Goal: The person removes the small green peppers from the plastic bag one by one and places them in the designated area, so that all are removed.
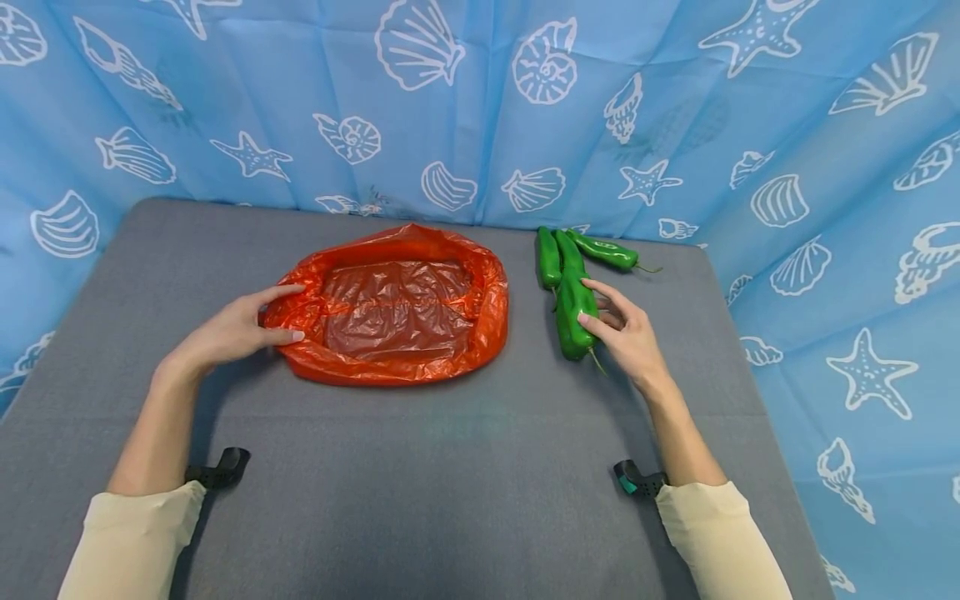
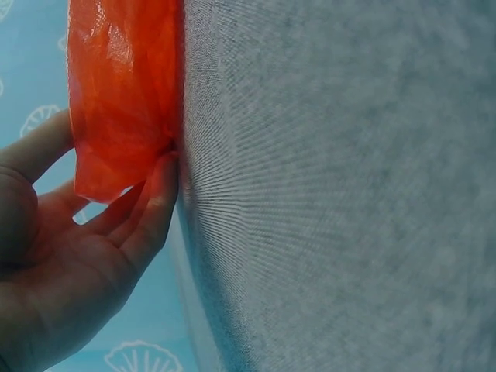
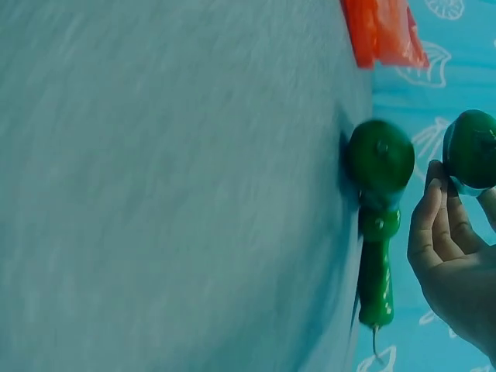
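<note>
A red plastic bag (image 1: 491,312) lies on the grey table with its mouth spread wide and its rim rolled outward. My left hand (image 1: 232,329) holds its left end, thumb and fingers around the rim; the left wrist view shows the fingers (image 2: 151,205) against the bag's (image 2: 124,85) lower edge. In my right hand (image 1: 626,333) is a long green pepper (image 1: 576,308), gripped between thumb and fingers. The right wrist view shows this pepper (image 3: 471,151) raised off the table. Behind it lie other green peppers, one at the left (image 1: 549,258) and one at the right (image 1: 606,250).
The grey table (image 1: 420,492) reaches back to a blue curtain (image 1: 480,108) with white shell and starfish prints. The same curtain hangs along the right side. Dark wrist mounts sit on the left (image 1: 221,471) and right (image 1: 637,481) forearms.
</note>
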{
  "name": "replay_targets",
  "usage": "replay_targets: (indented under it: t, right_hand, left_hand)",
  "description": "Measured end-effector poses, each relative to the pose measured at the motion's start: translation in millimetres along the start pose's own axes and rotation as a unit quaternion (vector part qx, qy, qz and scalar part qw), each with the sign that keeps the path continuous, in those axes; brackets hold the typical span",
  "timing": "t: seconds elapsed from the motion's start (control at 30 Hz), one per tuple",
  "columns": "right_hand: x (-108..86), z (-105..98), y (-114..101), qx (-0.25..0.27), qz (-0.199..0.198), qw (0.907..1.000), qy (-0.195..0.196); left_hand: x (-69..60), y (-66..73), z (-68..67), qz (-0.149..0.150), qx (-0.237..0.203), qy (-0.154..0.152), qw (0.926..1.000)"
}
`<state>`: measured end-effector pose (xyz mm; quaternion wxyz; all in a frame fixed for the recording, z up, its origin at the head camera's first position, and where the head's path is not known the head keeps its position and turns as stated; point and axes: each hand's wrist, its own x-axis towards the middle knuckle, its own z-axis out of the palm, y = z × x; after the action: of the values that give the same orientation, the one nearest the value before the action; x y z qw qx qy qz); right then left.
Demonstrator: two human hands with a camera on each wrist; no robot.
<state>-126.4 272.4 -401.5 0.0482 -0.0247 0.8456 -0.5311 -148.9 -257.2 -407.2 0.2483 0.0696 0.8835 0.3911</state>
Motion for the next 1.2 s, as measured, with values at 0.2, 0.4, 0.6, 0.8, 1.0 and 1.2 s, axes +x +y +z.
replay_targets:
  t: [0.2,0.4,0.6,0.8,1.0,1.2]
  right_hand:
    - [-6.1,-12.7,9.0,-0.026,0.016,0.9995,0.012]
    - [-7.5,-19.3,15.1,-0.042,0.027,0.9985,0.025]
    - [-5.4,-25.3,26.6,-0.055,0.041,0.9973,0.025]
    - [-4.5,-30.8,32.5,-0.097,0.049,0.9938,0.024]
    - [-1.7,-33.0,36.8,-0.13,0.049,0.9903,0.013]
    - [2.8,-33.7,41.8,-0.163,0.054,0.9851,0.008]
  left_hand:
    - [0.5,0.2,0.0,-0.005,0.003,0.001,1.0]
    - [0.1,-0.1,-0.4,0.0,0.001,0.002,1.0]
    - [-0.3,-1.3,0.8,0.007,-0.004,0.006,1.0]
    - [-0.3,-0.7,1.3,0.006,-0.007,0.008,0.9999]
    - [0.4,-1.1,1.3,0.007,-0.003,0.009,0.9999]
    - [1.2,-1.4,1.6,0.004,0.0,0.011,0.9999]
